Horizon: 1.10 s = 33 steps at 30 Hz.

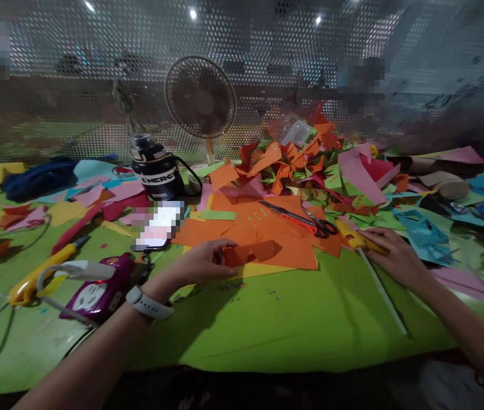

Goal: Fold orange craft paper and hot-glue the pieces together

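My left hand [201,263], with a watch on the wrist, has its fingers closed on a folded piece of orange paper [251,252]. That piece is held over flat orange sheets [288,256] with a yellow sheet beneath. On the right, my right hand [396,256] is wrapped round a yellow glue gun [353,234]. A long whitish glue stick [382,291] sticks out of its back toward me. Between the hands, farther back, black-handled scissors [325,226] and a red and black cutter knife [287,216] lie on the orange paper.
At the left are a purple power socket [101,287] with a white plug, a yellow corded tool [39,276], a phone [160,225] and a dark bottle [156,171]. Behind stand a fan [200,97] and a heap of orange paper scraps [293,154]. Green covers the table [267,324].
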Available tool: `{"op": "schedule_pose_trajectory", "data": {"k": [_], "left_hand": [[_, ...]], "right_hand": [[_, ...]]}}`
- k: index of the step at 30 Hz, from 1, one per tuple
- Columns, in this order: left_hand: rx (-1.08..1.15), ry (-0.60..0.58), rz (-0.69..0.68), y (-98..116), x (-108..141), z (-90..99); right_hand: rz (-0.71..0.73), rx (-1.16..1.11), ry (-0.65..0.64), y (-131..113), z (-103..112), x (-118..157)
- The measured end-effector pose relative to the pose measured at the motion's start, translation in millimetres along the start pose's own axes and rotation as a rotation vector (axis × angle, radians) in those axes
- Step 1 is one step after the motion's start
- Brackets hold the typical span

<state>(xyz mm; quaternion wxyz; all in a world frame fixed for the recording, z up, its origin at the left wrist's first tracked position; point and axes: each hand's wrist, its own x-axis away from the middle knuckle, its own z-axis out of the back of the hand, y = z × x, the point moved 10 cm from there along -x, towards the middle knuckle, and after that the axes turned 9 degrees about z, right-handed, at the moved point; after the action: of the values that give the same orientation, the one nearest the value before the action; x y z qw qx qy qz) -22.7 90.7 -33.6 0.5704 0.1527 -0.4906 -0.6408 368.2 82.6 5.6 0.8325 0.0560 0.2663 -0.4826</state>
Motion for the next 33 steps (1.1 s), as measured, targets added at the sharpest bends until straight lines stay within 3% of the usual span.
{"op": "schedule_pose_trajectory", "data": {"k": [7,10,13,17,23,29,33], "left_hand": [[-0.004,-0.003,-0.034,-7,-8,6.0],[-0.159,0.006,-0.058,-10,-11,9.7],[-0.261,0.001,-0.102,-8,-11,9.2],[-0.21,-0.004,-0.144,-1,-9,9.2],[0.011,-0.094,-0.106,-7,-8,6.1],[0.257,-0.271,-0.073,-6,-4,-7.1],[0.303,-0.326,-0.026,-4,-1,-11.4]], "right_hand": [[0.047,0.038,-0.066,-8,7,-6],[0.051,0.112,-0.018,-26,21,-20],[0.098,0.098,-0.007,-54,20,-43],[0.157,0.05,-0.129,-84,-12,-76],[0.102,0.077,-0.379,-93,-66,-111],[0.104,0.12,-0.449,-102,-87,-122],[0.118,0.13,-0.422,-100,-90,-122]]}}
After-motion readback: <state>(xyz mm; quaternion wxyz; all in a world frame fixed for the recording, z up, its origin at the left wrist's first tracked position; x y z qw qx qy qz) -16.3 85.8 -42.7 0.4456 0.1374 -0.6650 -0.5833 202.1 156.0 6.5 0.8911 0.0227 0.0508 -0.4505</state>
